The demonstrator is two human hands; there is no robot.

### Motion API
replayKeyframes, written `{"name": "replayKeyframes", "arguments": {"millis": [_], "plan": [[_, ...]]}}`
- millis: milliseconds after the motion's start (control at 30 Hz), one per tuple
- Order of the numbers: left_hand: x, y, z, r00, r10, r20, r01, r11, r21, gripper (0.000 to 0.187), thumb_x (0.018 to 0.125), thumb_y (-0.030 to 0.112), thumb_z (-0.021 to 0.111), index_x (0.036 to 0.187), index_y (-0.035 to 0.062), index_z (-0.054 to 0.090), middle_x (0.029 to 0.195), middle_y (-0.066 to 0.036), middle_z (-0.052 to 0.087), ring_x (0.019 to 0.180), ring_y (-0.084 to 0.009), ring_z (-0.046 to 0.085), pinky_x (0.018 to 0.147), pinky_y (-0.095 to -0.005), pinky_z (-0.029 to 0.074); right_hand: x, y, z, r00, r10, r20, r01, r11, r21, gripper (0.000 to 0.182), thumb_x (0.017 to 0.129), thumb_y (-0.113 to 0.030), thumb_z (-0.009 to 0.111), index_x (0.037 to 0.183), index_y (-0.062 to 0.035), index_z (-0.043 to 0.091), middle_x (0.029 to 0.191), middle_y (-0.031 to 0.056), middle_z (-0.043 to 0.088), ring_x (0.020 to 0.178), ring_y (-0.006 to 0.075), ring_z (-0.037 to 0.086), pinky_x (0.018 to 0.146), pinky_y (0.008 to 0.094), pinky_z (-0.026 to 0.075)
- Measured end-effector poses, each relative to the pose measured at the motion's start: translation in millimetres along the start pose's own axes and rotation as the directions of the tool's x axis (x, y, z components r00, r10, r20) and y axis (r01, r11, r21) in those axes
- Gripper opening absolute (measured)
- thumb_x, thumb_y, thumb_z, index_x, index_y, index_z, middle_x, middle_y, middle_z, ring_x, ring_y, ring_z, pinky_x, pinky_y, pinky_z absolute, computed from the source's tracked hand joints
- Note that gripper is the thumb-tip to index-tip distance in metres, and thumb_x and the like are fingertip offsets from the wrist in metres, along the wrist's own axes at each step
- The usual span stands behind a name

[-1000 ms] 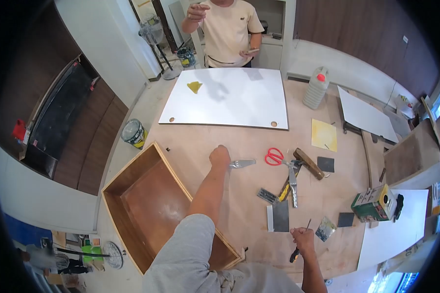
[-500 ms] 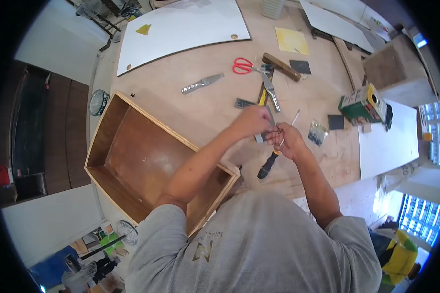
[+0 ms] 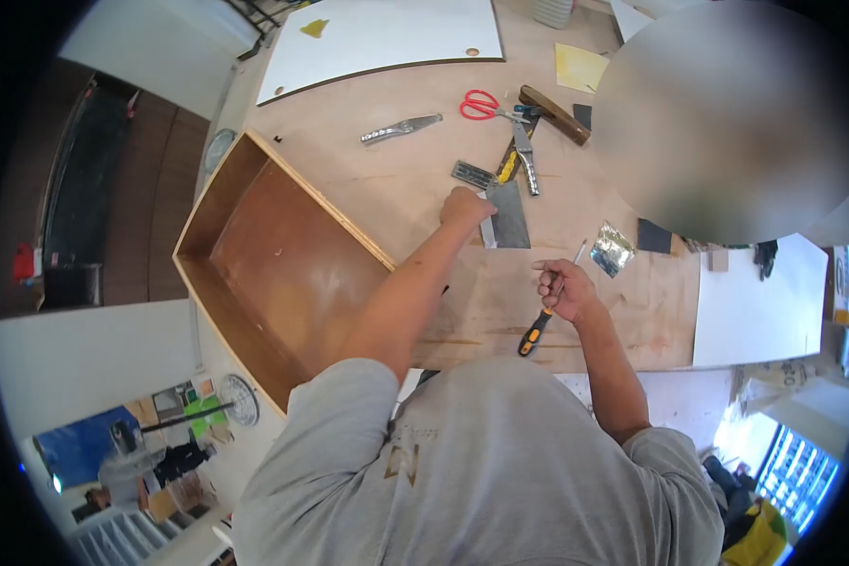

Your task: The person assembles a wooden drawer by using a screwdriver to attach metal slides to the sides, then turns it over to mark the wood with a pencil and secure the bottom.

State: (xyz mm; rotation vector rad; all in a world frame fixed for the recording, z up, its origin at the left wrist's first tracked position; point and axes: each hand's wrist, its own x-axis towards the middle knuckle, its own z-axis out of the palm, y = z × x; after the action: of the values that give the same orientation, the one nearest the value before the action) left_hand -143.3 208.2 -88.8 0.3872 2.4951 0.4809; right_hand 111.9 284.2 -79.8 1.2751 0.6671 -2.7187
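In the head view, the right hand (image 3: 568,291), right of the frame's centre, had its fingers curled closely around a screwdriver (image 3: 535,333), with the index finger reaching out toward the left. The screwdriver lay slantwise: its long axis ran steeply from lower left to upper right, the black-and-orange handle hanging below the hand and the metal tip pointing up and right, near a shiny packet (image 3: 612,250).

The left hand (image 3: 467,206), close to the centre of the frame, was at the upper left edge of a dark grey sheet (image 3: 510,217). Its fingers were bent downward over that edge; whether they pinched the sheet or merely touched it, I could not tell. The sheet lay flat on the wooden tabletop (image 3: 424,208), its long axis running nearly up and down the frame, the top leaning slightly left.

Just above the sheet, a small dark rectangular block (image 3: 474,174) lay near a black-and-yellow tool (image 3: 509,167). Red-handled scissors (image 3: 481,104) lay higher up. The left forearm passed in front of a wooden box (image 3: 292,264), left of centre, whose long axis slanted from upper left to lower right.
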Motion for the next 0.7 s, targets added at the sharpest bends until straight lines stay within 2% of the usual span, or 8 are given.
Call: {"name": "replayKeyframes", "arguments": {"millis": [67,167,267,333,467,533,633,700], "plan": [[0.8,6.4,21.9,0.972,-0.206,-0.115,0.192,0.974,-0.121,0.036,0.074,0.027,0.073,0.100,0.0041,0.070,0.115,-0.015,0.068,0.107,-0.0327,0.066,0.084,-0.0413,0.055,2.0,-10.2,-20.6,1.000,-0.021,-0.016,0.019,0.994,-0.109,0.023,0.092,-0.021,0.050,0.098,-0.0028,0.063,0.065,0.0029,0.055,0.056,0.0155,0.052,0.040,0.0242,0.033],[-8.1,16.0,33.4,0.969,-0.241,-0.057,0.224,0.952,-0.209,0.034,0.073,0.026,0.073,0.098,0.0028,0.070,0.111,-0.018,0.069,0.106,-0.0337,0.066,0.085,-0.0430,0.055,2.4,-21.3,-46.4,0.997,0.034,-0.069,-0.040,0.995,-0.093,0.017,0.090,-0.018,0.054,0.095,-0.0032,0.061,0.068,0.0024,0.053,0.055,0.0144,0.050,0.040,0.0250,0.033],[0.0,3.9,68.3,0.985,-0.170,-0.042,0.143,0.918,-0.370,0.030,0.076,0.023,0.070,0.096,0.0010,0.069,0.103,-0.022,0.069,0.100,-0.0382,0.067,0.083,-0.0475,0.054,22.4,-5.5,-85.3,0.988,-0.118,-0.104,0.108,0.990,-0.094,0.012,0.088,-0.017,0.058,0.092,-0.0058,0.060,0.070,0.0016,0.052,0.054,0.0144,0.048,0.041,0.0261,0.034],[-22.0,-1.2,74.9,0.968,-0.168,-0.184,0.078,0.906,-0.417,0.025,0.075,0.019,0.067,0.089,-0.0014,0.068,0.095,-0.025,0.069,0.092,-0.0413,0.067,0.079,-0.0496,0.054,11.0,-19.9,-72.1,0.986,0.005,-0.167,-0.029,0.989,-0.142,0.009,0.087,-0.017,0.059,0.082,-0.0106,0.056,0.066,0.0004,0.049,0.051,0.0139,0.045,0.040,0.0263,0.032],[-56.4,-0.2,70.4,0.985,-0.157,-0.072,0.115,0.909,-0.401,0.055,0.066,0.016,0.079,0.114,0.0000,0.056,0.113,-0.023,0.063,0.107,-0.0374,0.064,0.089,-0.0452,0.054,47.9,-39.0,-62.2,0.938,-0.164,-0.305,0.030,0.915,-0.401,0.022,0.086,-0.018,0.058,0.069,-0.0162,0.044,0.056,-0.0019,0.041,0.043,0.0124,0.039,0.037,0.0275,0.028],[-75.0,9.5,58.0,0.971,-0.237,0.001,0.192,0.783,-0.591,0.050,0.070,0.013,0.070,0.115,-0.0043,0.056,0.112,-0.026,0.064,0.109,-0.0380,0.064,0.092,-0.0454,0.053,72.8,-44.3,-49.1,0.897,-0.352,-0.266,0.141,0.800,-0.584,0.019,0.084,-0.017,0.057,0.070,-0.0147,0.045,0.056,-0.0014,0.040,0.042,0.0121,0.038,0.036,0.0281,0.028],[-63.2,4.8,90.2,0.978,-0.183,0.096,0.194,0.647,-0.737,0.043,0.069,0.009,0.065,0.108,-0.0080,0.061,0.104,-0.029,0.067,0.099,-0.0391,0.068,0.085,-0.0455,0.055,125.6,-47.2,-59.7,0.906,-0.419,-0.053,0.238,0.610,-0.755,0.017,0.082,-0.016,0.054,0.069,-0.0130,0.045,0.055,0.0000,0.040,0.042,0.0116,0.038,0.035,0.0272,0.029],[-76.2,1.7,104.0,0.959,-0.266,-0.095,0.109,0.659,-0.744,0.045,0.065,0.009,0.068,0.106,-0.0084,0.062,0.098,-0.028,0.068,0.093,-0.0386,0.068,0.080,-0.0464,0.056,128.9,-38.7,-55.9,0.906,-0.423,-0.013,0.259,0.579,-0.773,0.016,0.081,-0.016,0.052,0.067,-0.0122,0.044,0.055,0.0016,0.041,0.041,0.0120,0.038,0.035,0.0273,0.030]]}}
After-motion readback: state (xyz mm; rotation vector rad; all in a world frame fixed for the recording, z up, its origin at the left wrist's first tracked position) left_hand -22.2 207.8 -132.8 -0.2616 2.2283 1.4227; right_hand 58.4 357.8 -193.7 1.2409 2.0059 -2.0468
